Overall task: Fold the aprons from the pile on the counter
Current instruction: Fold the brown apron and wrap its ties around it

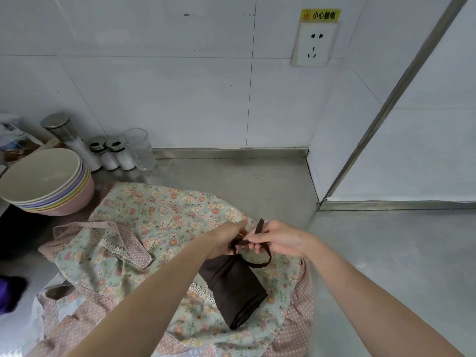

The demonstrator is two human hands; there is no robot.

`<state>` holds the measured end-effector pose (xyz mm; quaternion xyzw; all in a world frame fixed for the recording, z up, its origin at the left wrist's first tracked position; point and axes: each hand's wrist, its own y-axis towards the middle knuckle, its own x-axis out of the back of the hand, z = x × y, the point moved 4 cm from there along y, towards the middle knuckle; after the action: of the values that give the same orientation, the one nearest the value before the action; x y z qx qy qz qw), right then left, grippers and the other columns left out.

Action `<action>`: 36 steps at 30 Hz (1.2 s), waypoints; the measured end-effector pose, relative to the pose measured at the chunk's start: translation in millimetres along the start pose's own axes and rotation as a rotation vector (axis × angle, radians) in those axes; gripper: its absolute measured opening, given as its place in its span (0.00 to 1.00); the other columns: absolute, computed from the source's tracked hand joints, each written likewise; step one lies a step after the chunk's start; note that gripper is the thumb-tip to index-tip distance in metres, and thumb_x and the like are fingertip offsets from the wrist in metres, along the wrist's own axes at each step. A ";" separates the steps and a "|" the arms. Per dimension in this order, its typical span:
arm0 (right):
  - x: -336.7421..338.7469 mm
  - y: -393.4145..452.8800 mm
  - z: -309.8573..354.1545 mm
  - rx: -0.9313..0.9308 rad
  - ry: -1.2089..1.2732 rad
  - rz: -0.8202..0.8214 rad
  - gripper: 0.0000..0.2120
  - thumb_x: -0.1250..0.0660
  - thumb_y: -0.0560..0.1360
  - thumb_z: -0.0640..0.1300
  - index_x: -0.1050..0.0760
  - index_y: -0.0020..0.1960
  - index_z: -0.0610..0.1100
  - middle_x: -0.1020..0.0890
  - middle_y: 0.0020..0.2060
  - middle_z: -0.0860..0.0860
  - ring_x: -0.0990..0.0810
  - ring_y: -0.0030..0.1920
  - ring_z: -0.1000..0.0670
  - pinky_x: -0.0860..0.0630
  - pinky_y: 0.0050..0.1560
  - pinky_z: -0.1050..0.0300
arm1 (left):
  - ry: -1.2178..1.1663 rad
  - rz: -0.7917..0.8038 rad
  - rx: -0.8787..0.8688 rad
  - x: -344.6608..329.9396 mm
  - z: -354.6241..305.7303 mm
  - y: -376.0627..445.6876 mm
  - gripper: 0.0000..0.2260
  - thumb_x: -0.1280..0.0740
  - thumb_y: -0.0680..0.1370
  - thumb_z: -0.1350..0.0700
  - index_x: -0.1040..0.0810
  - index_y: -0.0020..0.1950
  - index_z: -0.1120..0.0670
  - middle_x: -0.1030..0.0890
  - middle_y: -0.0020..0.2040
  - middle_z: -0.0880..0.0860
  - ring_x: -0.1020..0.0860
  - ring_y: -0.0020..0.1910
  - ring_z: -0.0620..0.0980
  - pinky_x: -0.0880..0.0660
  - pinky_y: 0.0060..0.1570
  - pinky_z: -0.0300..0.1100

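Note:
A dark brown apron [235,289], folded into a small thick rectangle, lies on top of a floral apron [144,228] with pink dotted trim that is spread over the steel counter [386,253]. Brown straps [260,261] run from the folded bundle's upper end up to my hands. My left hand [226,238] pinches the straps where they bunch together. My right hand [278,239] pinches one strap end, which sticks up between the fingers, while a loop of strap hangs below it.
A stack of pastel bowls [49,184] stands at the left. Behind it are shakers [113,153] and a clear glass [140,150] against the tiled wall. A wall socket [314,45] is at upper right. A purple object [10,292] sits at the left edge.

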<state>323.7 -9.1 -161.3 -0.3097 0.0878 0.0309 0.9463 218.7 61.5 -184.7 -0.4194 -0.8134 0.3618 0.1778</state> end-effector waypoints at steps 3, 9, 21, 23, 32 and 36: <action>6.6 4.0 9.8 0.049 -0.425 -0.131 0.04 0.32 0.73 0.33 0.20 0.43 0.40 0.19 0.30 0.53 0.22 0.31 0.56 0.23 0.40 0.64 | 0.110 -0.050 0.085 2.2 0.2 2.9 0.08 0.36 0.77 0.53 0.25 0.41 0.56 0.26 0.34 0.51 0.33 0.25 0.43 0.34 0.26 0.33; -2.2 8.9 19.9 0.290 -1.105 -0.379 0.04 0.31 0.74 0.39 0.19 0.47 0.45 0.17 0.50 0.48 0.19 0.49 0.49 0.23 0.53 0.55 | 0.029 -0.112 0.229 1.7 -0.8 -1.7 0.16 0.38 0.78 0.48 0.32 0.33 0.53 0.29 0.27 0.48 0.34 0.26 0.44 0.36 0.25 0.33; 0.0 -2.8 15.7 0.325 -0.951 -0.332 0.09 0.34 0.76 0.43 0.18 0.54 0.45 0.15 0.48 0.48 0.19 0.46 0.52 0.24 0.51 0.58 | -0.080 -0.007 0.240 6.0 4.3 -1.7 0.13 0.33 0.76 0.46 0.23 0.37 0.53 0.27 0.33 0.47 0.29 0.33 0.43 0.33 0.36 0.34; 1.2 -2.8 11.0 0.300 -0.861 -0.295 0.10 0.35 0.77 0.43 0.19 0.56 0.45 0.17 0.52 0.50 0.19 0.50 0.49 0.25 0.55 0.56 | -0.137 -0.036 0.224 7.6 6.0 -1.9 0.11 0.32 0.75 0.47 0.23 0.38 0.54 0.25 0.32 0.48 0.28 0.33 0.43 0.32 0.35 0.34; -5.2 -13.2 -3.7 0.264 0.009 -0.379 0.08 0.39 0.79 0.38 0.22 0.53 0.42 0.17 0.38 0.47 0.28 0.27 0.57 0.35 0.25 0.68 | 0.193 -0.306 -0.109 12.5 5.7 10.0 0.13 0.44 0.82 0.57 0.29 0.38 0.56 0.28 0.31 0.53 0.26 0.25 0.47 0.29 0.25 0.35; -2.2 8.2 -19.3 0.018 0.422 -0.548 0.06 0.38 0.77 0.34 0.35 0.46 0.39 0.29 0.28 0.45 0.39 0.18 0.57 0.46 0.17 0.67 | 0.490 -0.279 -0.443 0.2 -12.9 0.0 0.14 0.44 0.82 0.56 0.31 0.36 0.52 0.27 0.32 0.52 0.28 0.27 0.48 0.30 0.30 0.40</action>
<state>317.7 -13.9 -181.0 -0.3129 0.1954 -0.2900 0.8831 226.3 67.3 -176.0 -0.4069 -0.8548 0.0376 0.3199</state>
